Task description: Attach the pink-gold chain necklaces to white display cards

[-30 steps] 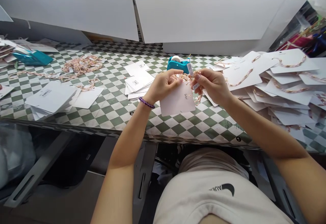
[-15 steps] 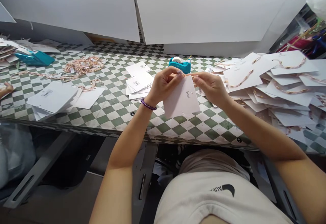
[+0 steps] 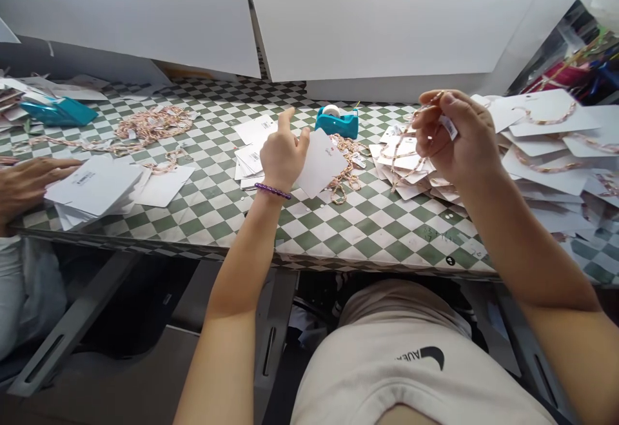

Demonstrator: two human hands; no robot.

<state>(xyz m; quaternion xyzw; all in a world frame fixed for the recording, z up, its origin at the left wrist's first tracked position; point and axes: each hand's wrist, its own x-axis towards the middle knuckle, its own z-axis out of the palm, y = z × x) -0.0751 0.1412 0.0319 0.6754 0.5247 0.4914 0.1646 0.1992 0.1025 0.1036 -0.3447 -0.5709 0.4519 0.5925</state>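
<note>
My left hand (image 3: pixel 282 154), with a purple beaded bracelet (image 3: pixel 272 189) on its wrist, is closed on the edge of a white card (image 3: pixel 322 164). Its index finger points away from me, and the fingers under the card are hidden. Raised over the cards on the right, my right hand (image 3: pixel 457 128) pinches a pink and gold beaded necklace (image 3: pixel 397 154). The strand hangs down to the left of that hand, and a small white tag (image 3: pixel 448 127) shows by the fingers. More beaded strands (image 3: pixel 345 154) lie in a pile just beyond the card.
A teal tape dispenser (image 3: pixel 337 122) stands behind the strands. White cards (image 3: pixel 249 157) are stacked left of my left hand. Cards with strands (image 3: pixel 546 122) heap up at right. Another person's hand (image 3: pixel 29 183) rests by a card stack (image 3: pixel 91 183) at far left, near a strand pile (image 3: pixel 155 123).
My hands have moved apart; the right went right and now holds a necklace. The card they shared is gone from between them, and my left hand has another card. A co-worker's hand reached in.
</note>
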